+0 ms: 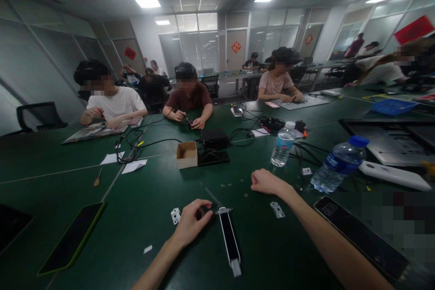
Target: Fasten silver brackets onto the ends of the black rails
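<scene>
A narrow strip-shaped piece (pixel 229 238) with a black face and white edges lies on the green table in front of me, a pale block at its near end and a small crosspiece at its far end. My left hand (pixel 193 218) is beside that far end, thumb and fingers curved but apart. Whether the fingertips touch it, I cannot tell. Close to this hand lies a white plate with holes (pixel 175 216), partly covered by the fingers. My right hand (pixel 268 182) is closed over the table; anything inside it is hidden. A second holed plate (pixel 277 210) lies below it.
Two water bottles (pixel 283 145) stand at the right, near a phone (pixel 360 235). A green-edged phone (pixel 73 238) and a screwdriver (pixel 97 178) lie left. Ahead are a small open box (pixel 186 161), a black device (pixel 214 138) and cables. Several people sit across the table.
</scene>
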`<state>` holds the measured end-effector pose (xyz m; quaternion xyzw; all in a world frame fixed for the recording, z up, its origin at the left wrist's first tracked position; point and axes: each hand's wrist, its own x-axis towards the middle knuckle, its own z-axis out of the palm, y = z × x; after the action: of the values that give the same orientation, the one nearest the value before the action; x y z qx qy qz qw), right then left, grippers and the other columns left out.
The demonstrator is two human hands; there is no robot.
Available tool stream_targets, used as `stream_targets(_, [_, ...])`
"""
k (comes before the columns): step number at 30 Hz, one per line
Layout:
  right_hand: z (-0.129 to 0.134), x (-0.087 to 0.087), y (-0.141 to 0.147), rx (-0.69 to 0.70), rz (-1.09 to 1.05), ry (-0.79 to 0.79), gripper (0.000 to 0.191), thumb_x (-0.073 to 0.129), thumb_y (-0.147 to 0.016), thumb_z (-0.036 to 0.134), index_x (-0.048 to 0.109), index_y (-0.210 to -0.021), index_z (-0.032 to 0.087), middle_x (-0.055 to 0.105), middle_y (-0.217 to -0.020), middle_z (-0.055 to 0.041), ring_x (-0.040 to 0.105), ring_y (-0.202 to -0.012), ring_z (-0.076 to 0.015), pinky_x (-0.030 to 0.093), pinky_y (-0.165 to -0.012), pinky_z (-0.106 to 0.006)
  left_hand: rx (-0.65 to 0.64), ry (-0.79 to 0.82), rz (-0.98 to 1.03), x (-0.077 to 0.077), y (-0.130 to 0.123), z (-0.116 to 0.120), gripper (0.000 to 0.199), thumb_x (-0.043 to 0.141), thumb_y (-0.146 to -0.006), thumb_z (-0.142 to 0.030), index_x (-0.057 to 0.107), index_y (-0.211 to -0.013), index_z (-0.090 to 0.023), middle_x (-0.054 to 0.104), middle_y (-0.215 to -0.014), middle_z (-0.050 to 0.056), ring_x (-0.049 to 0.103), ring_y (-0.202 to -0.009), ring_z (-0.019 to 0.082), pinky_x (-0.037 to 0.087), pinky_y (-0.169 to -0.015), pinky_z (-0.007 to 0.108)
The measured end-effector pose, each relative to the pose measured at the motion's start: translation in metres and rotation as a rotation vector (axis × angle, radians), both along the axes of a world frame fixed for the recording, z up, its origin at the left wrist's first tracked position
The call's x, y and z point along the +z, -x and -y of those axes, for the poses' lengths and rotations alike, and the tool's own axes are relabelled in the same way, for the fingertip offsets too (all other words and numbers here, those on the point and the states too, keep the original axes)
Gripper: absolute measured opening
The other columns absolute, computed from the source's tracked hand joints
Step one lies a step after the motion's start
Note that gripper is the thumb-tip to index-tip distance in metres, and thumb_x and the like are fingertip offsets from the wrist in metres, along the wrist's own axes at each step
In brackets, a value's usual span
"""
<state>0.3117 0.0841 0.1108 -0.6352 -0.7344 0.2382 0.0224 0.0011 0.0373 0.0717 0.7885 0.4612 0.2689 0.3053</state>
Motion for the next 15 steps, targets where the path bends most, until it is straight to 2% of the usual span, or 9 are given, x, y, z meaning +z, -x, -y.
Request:
stream_targets(4, [0.017, 0.02, 0.027, 0.101, -0.12, -0.093, 0.008, 0.06, -0.078, 0.021, 0.064, -0.083, 0.017, 0.067, -0.087, -0.0024, 0.061, -0.074, -0.0134, 0.041, -0.06, -0.02, 0.047, -0.034, 0.05, 0.012, -0.004, 0.005, 0.023, 0.054, -0.085, -0.031, 0.064, -0.101, -0.019, 0.068, -0.093, 0.005, 0.06, -0.07, 0.017, 0.047, -0.062, 0.026])
stream_targets(7, [0.035, 0.028, 0.055, 0.241, -0.323, -0.164, 0.007, 0.06, -0.078, 0.019, 0.065, -0.083, 0.017, 0.064, -0.077, 0.001, 0.056, -0.066, -0.011, 0.039, -0.058, -0.019, 0.013, 0.012, 0.099, 0.025, -0.012, 0.013, 0.02, 0.052, -0.087, -0.03, 0.065, -0.099, -0.019, 0.068, -0.093, 0.005, 0.061, -0.074, 0.017, 0.047, -0.063, 0.025])
stream_targets(9, [0.046, 0.028, 0.072, 0.314, -0.448, -0.173, 0.007, 0.061, -0.081, 0.02, 0.066, -0.085, 0.017, 0.062, -0.073, 0.0024, 0.054, -0.063, -0.0101, 0.038, -0.057, -0.019, -0.014, 0.082, 0.166, 0.031, -0.017, 0.018, 0.022, 0.052, -0.089, -0.034, 0.065, -0.097, -0.019, 0.068, -0.094, 0.005, 0.061, -0.076, 0.017, 0.048, -0.063, 0.024])
stream_targets(11, [0.054, 0.026, 0.085, 0.35, -0.514, -0.179, 0.007, 0.063, -0.083, 0.023, 0.066, -0.087, 0.018, 0.062, -0.075, 0.0025, 0.054, -0.064, -0.01, 0.039, -0.057, -0.019, -0.036, 0.183, 0.251, 0.033, -0.019, 0.02, 0.027, 0.054, -0.088, -0.041, 0.065, -0.094, -0.017, 0.065, -0.085, 0.004, 0.058, -0.067, 0.015, 0.046, -0.053, 0.022])
stream_targets(15, [0.059, 0.022, 0.096, 0.336, -0.485, -0.239, 0.007, 0.067, -0.083, 0.023, 0.065, -0.087, 0.018, 0.063, -0.083, 0.0002, 0.057, -0.073, -0.0122, 0.043, -0.064, -0.021, -0.046, 0.359, 0.381, 0.029, -0.018, 0.016, 0.04, 0.061, -0.082, -0.053, 0.062, -0.086, -0.013, 0.055, -0.064, -0.001, 0.049, -0.051, 0.01, 0.041, -0.043, 0.019])
